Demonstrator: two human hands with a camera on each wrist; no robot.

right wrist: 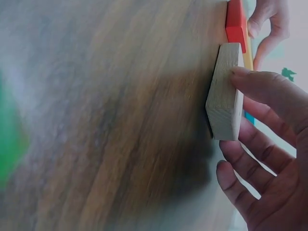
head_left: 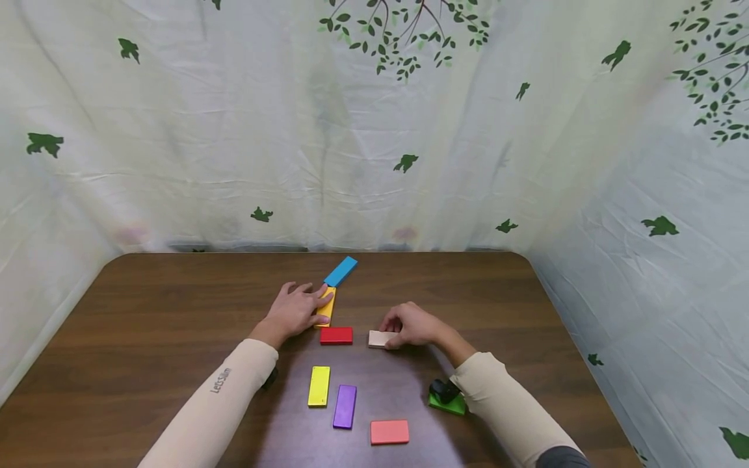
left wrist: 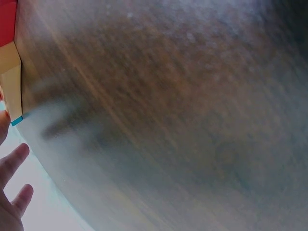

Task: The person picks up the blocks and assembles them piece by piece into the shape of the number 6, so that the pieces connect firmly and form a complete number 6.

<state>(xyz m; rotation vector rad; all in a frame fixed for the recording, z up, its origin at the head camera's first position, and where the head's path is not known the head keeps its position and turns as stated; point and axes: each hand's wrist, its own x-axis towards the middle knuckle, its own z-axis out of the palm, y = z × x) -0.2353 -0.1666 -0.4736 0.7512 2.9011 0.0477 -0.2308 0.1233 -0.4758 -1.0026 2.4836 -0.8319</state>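
Note:
An orange-yellow block [head_left: 326, 307] lies left of the table's middle, its far end meeting a blue block [head_left: 341, 271]. My left hand [head_left: 295, 309] is over its left side, thumb and index finger on it, the other fingers spread. At its near end lies a red block [head_left: 336, 336]. To the right of that, my right hand [head_left: 414, 325] pinches a pale wooden block [head_left: 380, 338]. The right wrist view shows the thumb on the near face of this wooden block [right wrist: 224, 91], with fingers [right wrist: 262, 144] behind and below it.
Nearer on the brown table [head_left: 175, 364] lie a yellow block [head_left: 318, 387], a purple block [head_left: 344, 407] and a coral block [head_left: 389, 432]. A green block [head_left: 447, 405] is partly covered by the right wrist's camera. White leaf-patterned curtains [head_left: 351, 143] enclose the table.

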